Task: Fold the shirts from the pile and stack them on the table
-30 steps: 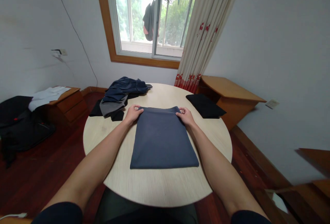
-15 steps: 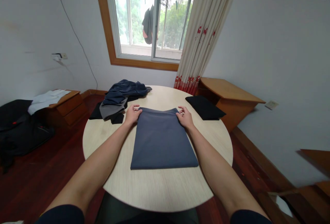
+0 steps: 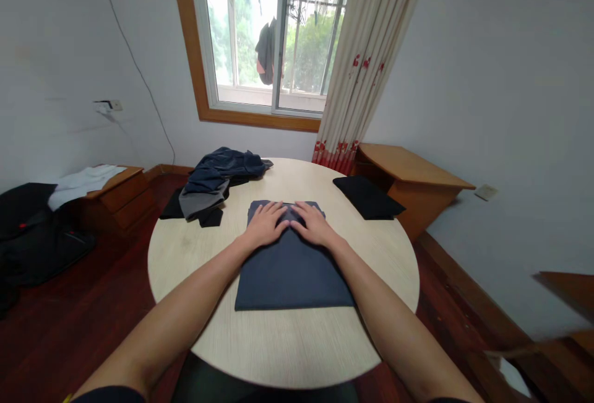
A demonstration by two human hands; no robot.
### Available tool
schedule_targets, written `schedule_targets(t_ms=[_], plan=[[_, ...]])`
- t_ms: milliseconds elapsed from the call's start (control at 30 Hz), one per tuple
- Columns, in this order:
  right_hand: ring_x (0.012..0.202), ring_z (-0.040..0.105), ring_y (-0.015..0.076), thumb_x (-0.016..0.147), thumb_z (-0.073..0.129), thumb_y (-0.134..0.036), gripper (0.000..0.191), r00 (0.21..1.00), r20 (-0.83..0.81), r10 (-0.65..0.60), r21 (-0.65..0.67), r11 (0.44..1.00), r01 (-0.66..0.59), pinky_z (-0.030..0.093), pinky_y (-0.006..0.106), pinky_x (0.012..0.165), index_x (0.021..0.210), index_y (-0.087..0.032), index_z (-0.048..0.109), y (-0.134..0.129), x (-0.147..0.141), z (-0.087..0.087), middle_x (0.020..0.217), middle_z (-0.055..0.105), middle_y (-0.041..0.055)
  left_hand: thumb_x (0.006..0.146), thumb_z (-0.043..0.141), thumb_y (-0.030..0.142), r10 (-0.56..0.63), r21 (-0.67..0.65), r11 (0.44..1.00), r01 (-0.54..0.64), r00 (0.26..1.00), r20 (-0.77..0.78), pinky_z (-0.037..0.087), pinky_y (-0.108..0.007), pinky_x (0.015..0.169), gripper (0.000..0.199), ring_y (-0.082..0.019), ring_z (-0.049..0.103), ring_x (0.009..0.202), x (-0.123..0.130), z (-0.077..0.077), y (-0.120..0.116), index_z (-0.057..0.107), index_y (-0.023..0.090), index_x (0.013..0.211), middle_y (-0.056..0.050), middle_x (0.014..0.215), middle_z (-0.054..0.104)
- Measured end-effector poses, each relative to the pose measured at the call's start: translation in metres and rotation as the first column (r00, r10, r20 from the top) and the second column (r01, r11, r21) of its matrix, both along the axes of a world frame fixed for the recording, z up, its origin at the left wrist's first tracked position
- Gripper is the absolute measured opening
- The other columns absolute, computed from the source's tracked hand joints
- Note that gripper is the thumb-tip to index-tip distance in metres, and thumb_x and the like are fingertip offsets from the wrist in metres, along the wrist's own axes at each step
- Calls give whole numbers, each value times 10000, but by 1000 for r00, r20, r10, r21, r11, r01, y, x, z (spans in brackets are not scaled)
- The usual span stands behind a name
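Observation:
A dark blue-grey garment [image 3: 294, 276], folded into a flat, near-square shape, lies in front of me on the round table [image 3: 288, 353]. My left hand [image 3: 266, 223] rests flat on its far part, fingers spread. Beside it my right hand [image 3: 310, 223] lies flat on the cloth too, fingers apart, the two thumbs nearly meeting in the middle. Neither hand grips the fabric. Part of the garment's far edge shows beyond my fingertips; the cloth beneath my palms is hidden.
A loose heap of dark blue, grey and black clothes [image 3: 223, 171] lies at the table's far left. A folded black garment [image 3: 369, 197] sits at the far right edge. Beyond the table stand a wooden desk [image 3: 413, 164], a curtain [image 3: 357, 93] and a window.
Both hands have let go of the garment's far corners and moved inward, now lying flat on top of it. The far edge, raised slightly before, is down.

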State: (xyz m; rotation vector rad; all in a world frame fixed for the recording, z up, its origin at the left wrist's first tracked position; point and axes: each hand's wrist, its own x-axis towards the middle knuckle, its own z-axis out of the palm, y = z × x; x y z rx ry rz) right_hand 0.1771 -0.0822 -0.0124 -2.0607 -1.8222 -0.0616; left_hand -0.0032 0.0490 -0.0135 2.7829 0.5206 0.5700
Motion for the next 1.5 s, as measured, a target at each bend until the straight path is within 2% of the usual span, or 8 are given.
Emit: schedule_targets(t_ms=[167, 400, 600, 900, 1033, 1233, 1367, 1500], plan=[[1549, 172, 254, 1032, 327, -561, 654, 998, 9, -54, -252, 966, 55, 83, 537, 1245, 1582, -208, 352, 5, -14, -15, 1659, 252, 90, 1020, 279, 586, 17, 26, 1000, -10, 961, -276, 130, -527, 1246, 701, -277, 171, 1553, 10, -12, -11, 349, 167, 1577, -93, 1669, 239], [1560, 96, 282, 978, 280, -734, 825, 969, 18, -247, -292, 925, 241, 89, 549, 1239, 1617, -212, 258, 4, 10, -12, 1683, 163, 73, 958, 265, 718, 164, 15, 985, -170, 921, -353, 113, -504, 1247, 864, -286, 66, 1568, 13, -10, 12, 261, 154, 1612, -87, 1694, 125], [1555, 134, 276, 991, 303, -696, 829, 924, -11, -383, -311, 879, 360, 126, 553, 1234, 1626, -173, 207, -7, 34, -14, 1680, 156, 100, 923, 261, 781, 281, 5, 955, -298, 897, -340, 151, -512, 1231, 906, -332, 118, 1557, 6, -12, 34, 263, 199, 1617, -101, 1692, 153], [1548, 179, 241, 1031, 299, -602, 736, 904, -37, -425, -286, 872, 398, 132, 524, 1240, 1611, -152, 248, -12, 35, -12, 1670, 198, 114, 985, 231, 654, 340, -17, 927, -374, 860, -381, 108, -556, 1232, 798, -279, 114, 1564, -22, -7, 61, 237, 167, 1618, -120, 1688, 134], [1547, 182, 253, 1032, 362, -545, 707, 894, -46, -446, -285, 863, 416, 149, 546, 1233, 1609, -152, 253, -22, 29, 2, 1669, 201, 123, 958, 320, 671, 313, -23, 936, -351, 861, -400, 135, -593, 1217, 856, -326, 90, 1562, -38, 10, 44, 194, 153, 1627, -139, 1691, 67], [1529, 209, 347, 971, 500, -557, 766, 899, -21, -437, -373, 838, 399, 228, 575, 1199, 1607, -189, 283, -36, -18, 30, 1677, 164, 149, 954, 353, 678, 74, -63, 992, -111, 903, -423, 192, -615, 1197, 784, -338, 194, 1542, -38, 37, -26, 310, 234, 1598, -107, 1679, 183], [1519, 144, 453, 932, 492, -667, 856, 911, -53, -409, -511, 795, 327, 255, 665, 1148, 1625, -237, 232, -32, -53, 31, 1691, 108, 126, 945, 299, 738, 30, -85, 992, -89, 845, -534, 164, -717, 1153, 818, -395, 86, 1550, -29, 27, -59, 253, 275, 1617, -89, 1690, 103], [1529, 22, 462, 946, 408, -719, 862, 909, -43, -414, -533, 779, 329, 176, 715, 1147, 1634, -251, 182, -23, -50, 21, 1700, 25, 96, 964, 225, 732, 92, -20, 993, -119, 853, -514, 108, -747, 1147, 788, -394, 22, 1554, -18, 11, -51, 261, 289, 1615, -65, 1695, 84]])
